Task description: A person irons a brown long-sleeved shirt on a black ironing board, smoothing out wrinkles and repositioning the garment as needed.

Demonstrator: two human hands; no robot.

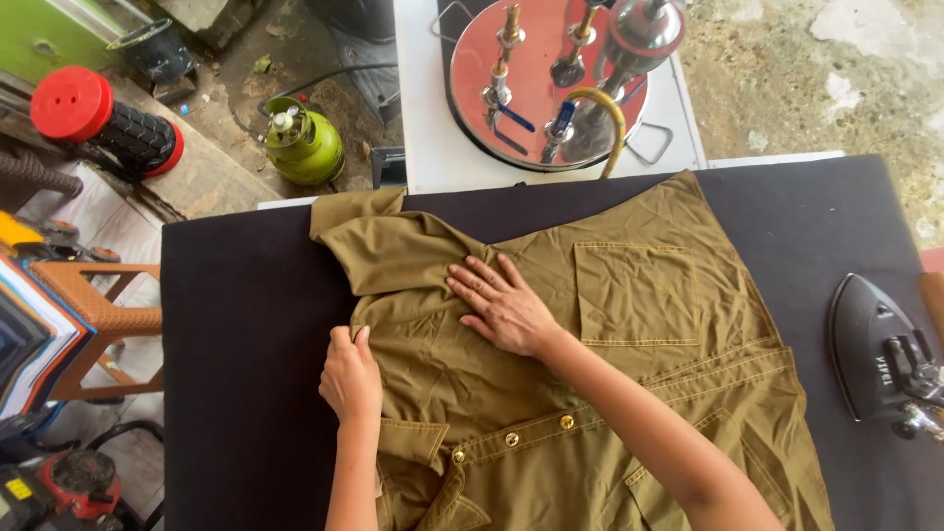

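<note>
Olive cotton shirt spread on black padded surface, wrinkled; my left hand fingers seemingly pinching shirt edge, right hand flat, open, pressing; black iron untouched near right edge.

A dark padded surface is spread across most of the frame. Beyond it, at the upper centre, a white stand is seen carrying a round polished metal boiler fitted with valves and a yellow hose. A rough concrete floor is shown at the upper right in daylight. At the upper left, a small green gas cylinder is set on dirty ground, with a red-capped black container nearby. An orange wicker stool is placed at the left edge.
</note>
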